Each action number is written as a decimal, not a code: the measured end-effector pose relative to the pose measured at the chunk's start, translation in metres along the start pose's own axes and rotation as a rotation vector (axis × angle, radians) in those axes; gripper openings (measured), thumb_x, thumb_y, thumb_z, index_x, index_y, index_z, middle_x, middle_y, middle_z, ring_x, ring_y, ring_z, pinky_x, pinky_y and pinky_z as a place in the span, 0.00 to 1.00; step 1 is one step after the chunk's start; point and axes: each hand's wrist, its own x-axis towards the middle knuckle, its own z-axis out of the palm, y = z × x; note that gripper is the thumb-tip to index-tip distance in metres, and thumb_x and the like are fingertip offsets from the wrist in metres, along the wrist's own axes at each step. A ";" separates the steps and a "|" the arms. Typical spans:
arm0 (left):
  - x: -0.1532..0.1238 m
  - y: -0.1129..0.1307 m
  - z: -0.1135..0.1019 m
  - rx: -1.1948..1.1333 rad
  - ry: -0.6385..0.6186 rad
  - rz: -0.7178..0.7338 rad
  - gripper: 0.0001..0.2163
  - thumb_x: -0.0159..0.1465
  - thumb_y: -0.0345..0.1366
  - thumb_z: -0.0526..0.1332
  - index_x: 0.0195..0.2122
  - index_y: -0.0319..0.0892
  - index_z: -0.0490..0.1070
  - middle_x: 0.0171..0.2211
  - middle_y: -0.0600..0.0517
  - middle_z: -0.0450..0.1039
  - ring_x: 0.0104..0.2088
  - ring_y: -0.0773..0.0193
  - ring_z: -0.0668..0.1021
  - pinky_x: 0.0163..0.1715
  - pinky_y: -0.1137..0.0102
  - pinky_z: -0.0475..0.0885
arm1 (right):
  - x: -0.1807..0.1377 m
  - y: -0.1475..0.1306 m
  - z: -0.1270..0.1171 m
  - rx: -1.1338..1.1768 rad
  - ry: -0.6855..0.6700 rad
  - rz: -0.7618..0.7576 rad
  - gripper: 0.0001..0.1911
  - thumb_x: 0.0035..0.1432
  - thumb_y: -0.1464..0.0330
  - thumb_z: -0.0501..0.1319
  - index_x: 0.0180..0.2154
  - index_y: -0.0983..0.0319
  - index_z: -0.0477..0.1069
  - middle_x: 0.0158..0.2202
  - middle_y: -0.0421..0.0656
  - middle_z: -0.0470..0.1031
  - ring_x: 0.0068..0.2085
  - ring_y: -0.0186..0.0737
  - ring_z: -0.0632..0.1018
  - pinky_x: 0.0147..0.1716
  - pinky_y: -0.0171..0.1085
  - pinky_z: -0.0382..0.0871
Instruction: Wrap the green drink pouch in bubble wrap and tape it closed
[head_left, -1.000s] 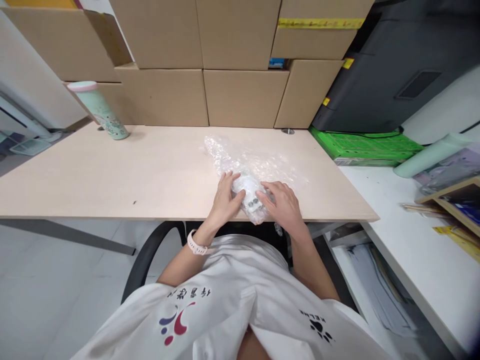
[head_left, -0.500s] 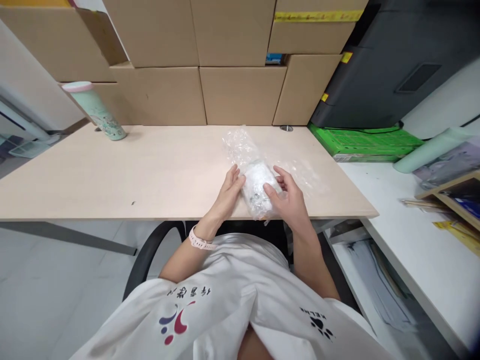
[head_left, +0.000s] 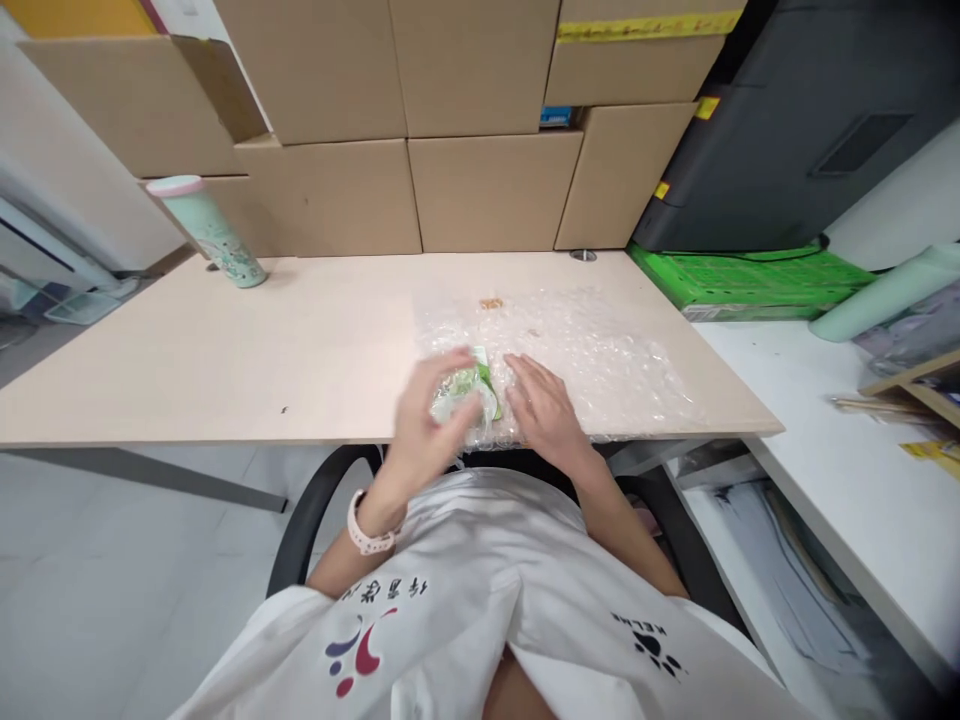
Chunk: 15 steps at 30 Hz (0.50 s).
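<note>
My loose right hand (head_left: pixel 547 410) should steady the clear bubble-plastic sheet (head_left: pixel 615 350); I can't see if my left hand (head_left: pixel 427 428) grips the green-white packet (head_left: pixel 484 378).

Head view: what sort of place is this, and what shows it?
Probably an office workspace: stacked cardboard boxes line the far side of a desk, with a black chair armrest nearby.

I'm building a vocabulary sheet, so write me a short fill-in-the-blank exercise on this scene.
1. The right hand is over a spread sheet of clear plastic ____ wrap.
2. The left hand is by a small shiny item coloured white and ____.
3. The tall mint-green tumbler has a lid edged in ____.
4. The stacked brown boxes are made of ____.

Missing words: bubble; green; pink; cardboard.
</note>
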 end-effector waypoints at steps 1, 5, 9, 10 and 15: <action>-0.003 0.004 0.011 0.080 -0.202 0.064 0.17 0.66 0.41 0.65 0.56 0.49 0.72 0.59 0.45 0.73 0.63 0.50 0.71 0.69 0.48 0.55 | -0.003 0.008 -0.001 -0.033 0.023 0.030 0.27 0.73 0.60 0.45 0.67 0.61 0.62 0.65 0.51 0.69 0.68 0.50 0.67 0.66 0.55 0.61; -0.007 -0.003 0.044 0.394 -0.593 0.176 0.28 0.59 0.39 0.72 0.60 0.49 0.69 0.59 0.44 0.74 0.66 0.40 0.68 0.69 0.35 0.36 | -0.009 0.028 -0.010 -0.159 -0.027 0.050 0.25 0.71 0.64 0.47 0.62 0.64 0.69 0.64 0.52 0.71 0.67 0.52 0.69 0.64 0.55 0.63; -0.006 -0.016 0.028 0.619 -0.510 0.115 0.26 0.61 0.41 0.71 0.59 0.44 0.70 0.59 0.39 0.74 0.61 0.40 0.72 0.69 0.38 0.41 | -0.010 0.030 -0.015 -0.190 -0.055 0.074 0.23 0.71 0.65 0.48 0.61 0.62 0.71 0.64 0.48 0.72 0.67 0.50 0.69 0.63 0.54 0.63; -0.006 -0.017 0.018 0.659 -0.487 0.096 0.25 0.63 0.43 0.69 0.60 0.44 0.70 0.59 0.39 0.73 0.60 0.41 0.73 0.68 0.38 0.44 | -0.009 0.029 -0.016 -0.186 -0.056 0.079 0.23 0.71 0.65 0.49 0.61 0.62 0.71 0.64 0.48 0.72 0.67 0.50 0.69 0.63 0.53 0.63; -0.014 -0.019 -0.042 0.913 -0.356 -0.109 0.22 0.70 0.47 0.58 0.59 0.38 0.71 0.49 0.39 0.80 0.51 0.42 0.78 0.62 0.39 0.54 | -0.006 0.022 -0.014 -0.169 0.019 0.089 0.20 0.69 0.65 0.53 0.56 0.63 0.74 0.60 0.50 0.76 0.63 0.53 0.72 0.59 0.52 0.65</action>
